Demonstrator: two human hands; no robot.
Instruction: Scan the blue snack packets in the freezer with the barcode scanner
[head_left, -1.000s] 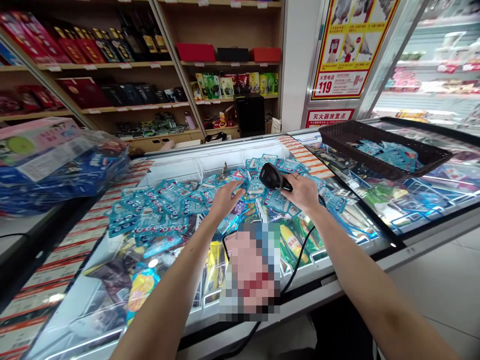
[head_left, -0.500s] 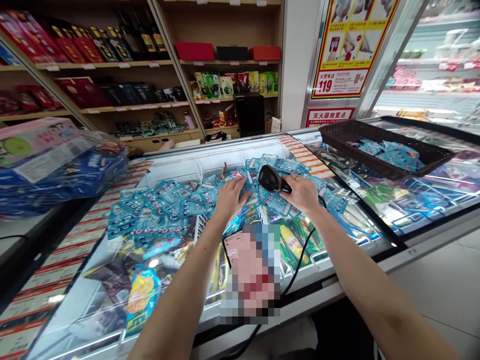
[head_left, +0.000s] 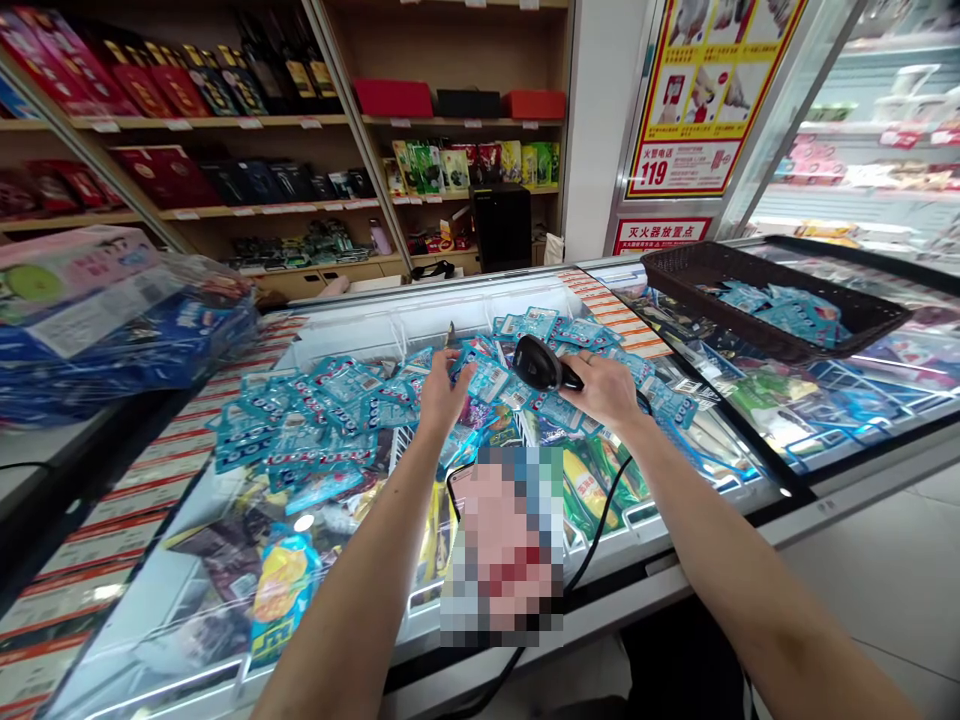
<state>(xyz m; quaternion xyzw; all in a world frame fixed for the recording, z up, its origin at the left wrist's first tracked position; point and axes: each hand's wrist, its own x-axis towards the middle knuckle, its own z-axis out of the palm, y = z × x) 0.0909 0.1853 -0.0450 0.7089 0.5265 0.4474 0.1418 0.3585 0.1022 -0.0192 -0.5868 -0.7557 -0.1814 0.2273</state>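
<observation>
Blue packets [head_left: 330,390] lie spread in a loose band across the freezer's glass top [head_left: 210,540]. My left hand [head_left: 442,398] is over the middle of them, thumb and fingers apart. Just right of its thumb, a blue packet with a barcode [head_left: 487,378] lies on others; whether the thumb touches it is unclear. My right hand [head_left: 604,388] grips a black barcode scanner [head_left: 538,363] by its handle, the head pointing left above the packets. A black cable [head_left: 600,520] runs from it toward me. Nearer me lies a phone [head_left: 499,540], mostly pixelated.
A dark woven basket [head_left: 712,318] holding more blue packets stands at the right. Plastic-wrapped boxes [head_left: 97,310] are at the left. Frozen goods [head_left: 281,590] show through the glass. Shelves with bottles and boxes [head_left: 247,205] stand behind the freezer, beside a fire-safety poster [head_left: 682,110].
My left hand has drawn back to the left, thumb and fingers parting. A blue packet now covers the pinkish patch seen beside it before. My right hand and the scanner have barely moved.
</observation>
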